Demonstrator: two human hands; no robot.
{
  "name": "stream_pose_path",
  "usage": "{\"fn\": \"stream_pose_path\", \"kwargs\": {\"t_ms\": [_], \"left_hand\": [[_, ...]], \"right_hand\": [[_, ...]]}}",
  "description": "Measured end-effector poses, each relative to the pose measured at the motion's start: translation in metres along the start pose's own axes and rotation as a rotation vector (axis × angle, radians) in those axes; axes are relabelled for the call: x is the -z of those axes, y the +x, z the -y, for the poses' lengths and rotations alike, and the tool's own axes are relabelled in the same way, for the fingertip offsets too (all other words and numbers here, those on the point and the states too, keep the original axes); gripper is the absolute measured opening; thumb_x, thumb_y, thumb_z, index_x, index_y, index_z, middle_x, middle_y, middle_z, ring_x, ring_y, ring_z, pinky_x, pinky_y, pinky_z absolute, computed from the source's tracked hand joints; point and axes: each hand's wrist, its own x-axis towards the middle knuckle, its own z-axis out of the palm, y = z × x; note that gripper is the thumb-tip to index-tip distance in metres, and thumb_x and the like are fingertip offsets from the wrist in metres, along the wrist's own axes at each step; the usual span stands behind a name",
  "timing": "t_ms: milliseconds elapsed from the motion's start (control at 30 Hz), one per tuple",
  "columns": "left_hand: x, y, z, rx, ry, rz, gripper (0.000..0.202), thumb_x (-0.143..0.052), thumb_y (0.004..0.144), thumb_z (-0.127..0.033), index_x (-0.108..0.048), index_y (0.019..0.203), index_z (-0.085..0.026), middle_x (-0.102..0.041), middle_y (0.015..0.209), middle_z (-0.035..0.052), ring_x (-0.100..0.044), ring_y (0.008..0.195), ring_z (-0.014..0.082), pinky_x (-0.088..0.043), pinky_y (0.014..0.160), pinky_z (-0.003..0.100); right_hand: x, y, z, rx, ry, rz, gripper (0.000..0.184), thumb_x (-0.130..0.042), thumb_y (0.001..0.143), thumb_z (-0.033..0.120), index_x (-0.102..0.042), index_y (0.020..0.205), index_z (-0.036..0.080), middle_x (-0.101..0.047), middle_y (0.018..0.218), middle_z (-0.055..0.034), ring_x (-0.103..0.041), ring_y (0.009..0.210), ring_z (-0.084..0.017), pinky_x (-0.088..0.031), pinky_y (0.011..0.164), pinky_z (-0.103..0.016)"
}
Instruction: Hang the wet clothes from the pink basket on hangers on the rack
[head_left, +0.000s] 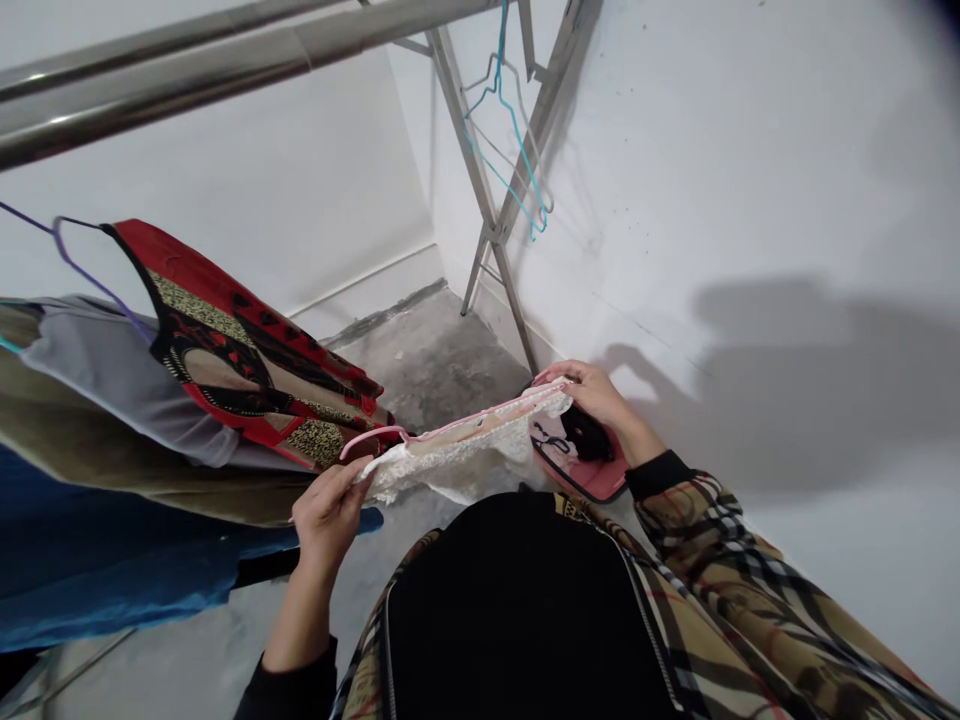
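Observation:
My left hand (327, 512) is closed on one end of a pink hanger (420, 433) and on the white lace garment (457, 462) draped over it. My right hand (595, 392) pinches the hanger's other end and the lace edge. The garment stretches between both hands at waist height, just above my black top. Under my right hand lies a pink tub (581, 465) with dark items inside.
A steel clothes rack (225, 45) crosses the top, its legs (491, 215) standing in the corner. Empty teal and grey hangers (517, 140) hang from it. On the left hang a red patterned garment (247, 360), a grey one, an olive one and a blue one (105, 570). White walls close in.

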Motion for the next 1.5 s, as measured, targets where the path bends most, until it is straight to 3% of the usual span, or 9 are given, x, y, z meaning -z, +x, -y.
{"fn": "stream_pose_path", "kwargs": {"t_ms": [433,667,967,1167,1267,1367,1500], "left_hand": [[0.005,-0.015,0.004,0.017,-0.003,0.015,0.01,-0.066,0.086,-0.019,-0.074,0.091,-0.019,-0.076,0.083,0.0037,-0.069,0.068,0.013,-0.054,0.069,0.021],[0.005,-0.021,0.006,0.128,0.014,0.067,0.016,-0.063,0.089,-0.03,-0.074,0.094,-0.02,-0.075,0.079,0.0027,-0.067,0.065,0.0122,-0.053,0.065,0.021],[-0.028,-0.027,-0.014,0.151,0.133,0.097,0.021,-0.057,0.092,-0.03,-0.075,0.1,-0.02,-0.073,0.079,0.0026,-0.067,0.068,0.0111,-0.049,0.067,0.017],[-0.057,-0.029,-0.029,0.137,0.119,0.16,0.022,-0.056,0.093,-0.03,-0.075,0.102,-0.023,-0.073,0.079,0.0021,-0.067,0.069,0.0114,-0.047,0.063,0.018],[-0.06,-0.026,-0.024,0.107,0.061,0.151,0.021,-0.057,0.092,-0.03,-0.075,0.1,-0.022,-0.074,0.08,0.0031,-0.068,0.072,0.0129,-0.049,0.066,0.019],[-0.053,-0.019,-0.013,0.105,-0.029,0.146,0.021,-0.059,0.091,-0.031,-0.075,0.098,-0.02,-0.075,0.08,0.0042,-0.068,0.072,0.0136,-0.051,0.07,0.021],[-0.045,-0.007,-0.006,0.173,-0.161,0.182,0.023,-0.058,0.09,-0.034,-0.076,0.095,-0.02,-0.076,0.085,0.005,-0.069,0.076,0.015,-0.053,0.073,0.023]], "right_hand": [[-0.003,0.007,0.003,0.056,-0.074,-0.087,0.029,-0.062,0.067,0.017,-0.07,0.094,0.016,-0.075,0.089,-0.008,-0.068,0.084,-0.021,-0.054,0.076,-0.034],[-0.007,0.008,0.002,0.088,-0.12,-0.09,0.03,-0.059,0.068,0.016,-0.072,0.095,0.017,-0.075,0.09,-0.0056,-0.068,0.084,-0.021,-0.054,0.076,-0.033],[-0.013,-0.006,0.016,0.157,-0.311,0.054,0.036,-0.045,0.074,0.011,-0.075,0.091,0.019,-0.075,0.096,-0.0049,-0.068,0.09,-0.02,-0.052,0.085,-0.035],[-0.033,-0.035,0.04,0.263,-0.354,0.302,0.041,-0.046,0.075,0.005,-0.074,0.102,0.021,-0.074,0.102,-0.0044,-0.067,0.092,-0.018,-0.053,0.085,-0.034],[-0.028,-0.04,0.055,0.371,-0.359,0.45,0.038,-0.052,0.082,0.014,-0.069,0.114,0.023,-0.068,0.117,-0.0064,-0.065,0.099,-0.018,-0.053,0.086,-0.032],[-0.013,-0.035,0.062,0.384,-0.432,0.457,0.039,-0.054,0.086,0.022,-0.065,0.123,0.025,-0.062,0.129,-0.008,-0.062,0.106,-0.019,-0.054,0.086,-0.033],[0.003,-0.024,0.063,0.467,-0.654,0.476,0.027,-0.054,0.092,0.029,-0.071,0.114,0.026,-0.071,0.111,-0.0069,-0.06,0.109,-0.023,-0.045,0.101,-0.043]]}}
